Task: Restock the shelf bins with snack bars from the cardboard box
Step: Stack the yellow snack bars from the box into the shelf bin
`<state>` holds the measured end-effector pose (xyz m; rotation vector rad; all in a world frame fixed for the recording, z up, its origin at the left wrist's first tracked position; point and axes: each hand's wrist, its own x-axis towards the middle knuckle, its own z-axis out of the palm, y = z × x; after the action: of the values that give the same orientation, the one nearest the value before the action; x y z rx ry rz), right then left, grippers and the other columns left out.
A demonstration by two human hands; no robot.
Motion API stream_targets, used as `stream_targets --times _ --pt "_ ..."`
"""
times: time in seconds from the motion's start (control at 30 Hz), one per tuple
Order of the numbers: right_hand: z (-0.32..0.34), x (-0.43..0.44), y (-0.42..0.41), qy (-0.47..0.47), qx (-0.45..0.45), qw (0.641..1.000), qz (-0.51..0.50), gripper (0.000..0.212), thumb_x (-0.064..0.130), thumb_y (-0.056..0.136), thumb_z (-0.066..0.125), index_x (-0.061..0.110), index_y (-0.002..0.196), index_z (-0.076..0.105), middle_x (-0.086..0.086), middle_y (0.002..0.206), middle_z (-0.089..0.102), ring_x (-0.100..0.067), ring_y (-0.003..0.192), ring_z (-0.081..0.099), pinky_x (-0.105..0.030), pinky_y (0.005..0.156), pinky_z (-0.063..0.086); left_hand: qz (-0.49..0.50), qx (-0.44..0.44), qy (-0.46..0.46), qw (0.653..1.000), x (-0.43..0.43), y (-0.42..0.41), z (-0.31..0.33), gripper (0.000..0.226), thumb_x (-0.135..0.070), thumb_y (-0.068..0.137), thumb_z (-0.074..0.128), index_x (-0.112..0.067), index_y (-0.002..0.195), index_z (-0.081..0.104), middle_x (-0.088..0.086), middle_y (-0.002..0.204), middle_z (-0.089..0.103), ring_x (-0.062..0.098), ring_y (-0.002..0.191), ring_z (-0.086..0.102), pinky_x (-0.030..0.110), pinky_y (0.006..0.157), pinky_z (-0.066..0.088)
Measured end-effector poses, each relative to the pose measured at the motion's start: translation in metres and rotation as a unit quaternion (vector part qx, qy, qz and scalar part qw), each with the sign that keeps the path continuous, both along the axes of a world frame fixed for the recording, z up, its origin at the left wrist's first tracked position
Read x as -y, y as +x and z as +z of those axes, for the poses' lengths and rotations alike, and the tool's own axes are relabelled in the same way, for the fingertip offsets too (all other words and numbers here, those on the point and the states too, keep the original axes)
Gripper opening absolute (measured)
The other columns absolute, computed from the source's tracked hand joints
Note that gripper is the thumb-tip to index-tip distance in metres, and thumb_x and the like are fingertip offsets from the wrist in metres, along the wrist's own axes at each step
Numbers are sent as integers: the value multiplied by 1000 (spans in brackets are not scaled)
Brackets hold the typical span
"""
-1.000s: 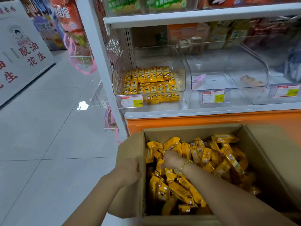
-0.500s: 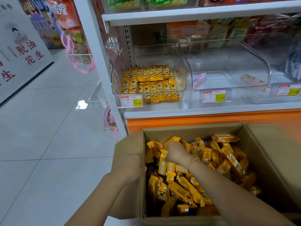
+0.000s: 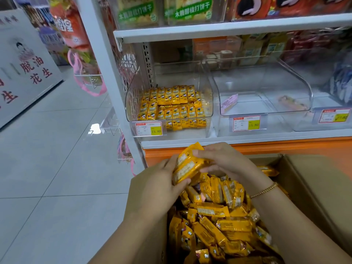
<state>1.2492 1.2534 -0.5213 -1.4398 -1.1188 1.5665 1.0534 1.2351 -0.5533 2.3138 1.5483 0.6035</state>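
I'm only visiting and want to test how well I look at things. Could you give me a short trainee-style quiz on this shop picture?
1. True or false: the right hand has a bracelet at its wrist.
2. Which clear bin holds rows of stocked bars? A the left bin; B the middle one; C the right one.
3. What do the left hand and right hand grip together above the cardboard box?
Key: 1 true; 2 A; 3 a bunch of yellow snack bars.
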Motion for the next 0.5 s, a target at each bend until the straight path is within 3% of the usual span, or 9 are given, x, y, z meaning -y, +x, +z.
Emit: stream_targets --times 0.03,0.07,0.1,0.17,0.2,0.23,0.27,0.33,0.5 --pt "7 4 0 16 -28 999 -4 39 28 83 69 1 110 66 -14 105 71 -21 89 71 -28 75 59 -3 93 -79 993 -3 -1 6 61 -70 76 53 -48 131 41 -17 117 60 9 102 61 35 88 52" --pt "15 8 0 35 -51 998 -8 40 31 81 67 3 110 66 -13 104 72 -21 88 71 -26 73 58 4 213 -168 962 -4 -2 14 54 -66 75 59 -43 124 53 -13 111 66 11 99 64 41 88 54" --pt "21 10 1 54 -62 997 -14 41 34 80 65 7 111 66 -10 105 72 -20 88 71 -24 72 58 18 347 -279 895 -6 -3 22 48 -56 77 66 -34 119 62 -5 110 69 15 100 66 42 89 54" --pt "33 15 -1 93 -32 995 -23 39 37 79 65 14 111 66 -2 107 71 -13 92 70 -23 72 57 15 570 -462 679 -11 -7 39 52 -39 72 76 -13 115 67 13 116 67 29 102 67 42 83 57" --pt "37 18 -4 113 2 993 -23 40 41 77 66 19 110 66 2 107 70 -9 93 69 -23 73 56 -9 629 -491 603 -13 -9 43 58 -33 65 83 -8 115 68 18 119 64 34 105 65 43 81 57" --pt "39 20 -7 136 44 990 -19 45 46 71 67 24 110 65 7 108 68 -4 93 67 -22 75 56 -26 665 -494 559 -15 -9 46 65 -28 58 89 -8 115 67 20 122 62 37 108 62 46 82 56" --pt "41 23 -11 159 83 984 -13 51 52 66 68 28 111 63 12 109 65 0 94 65 -21 77 55 -38 685 -489 538 -17 -10 47 71 -24 52 92 -7 116 67 20 125 60 37 112 60 48 85 55" --pt "41 27 -20 195 137 971 -11 60 59 60 71 36 115 58 20 111 61 4 96 61 -22 83 52 -37 704 -472 529 -23 -9 49 76 -18 49 93 -5 119 65 21 126 60 35 114 60 49 89 52" --pt "36 17 -43 259 226 939 -37 70 54 67 78 42 125 43 22 119 52 4 105 51 -25 91 48 -52 685 -473 551 -33 1 54 77 -23 58 89 -12 128 59 18 133 55 34 129 46 46 99 43"
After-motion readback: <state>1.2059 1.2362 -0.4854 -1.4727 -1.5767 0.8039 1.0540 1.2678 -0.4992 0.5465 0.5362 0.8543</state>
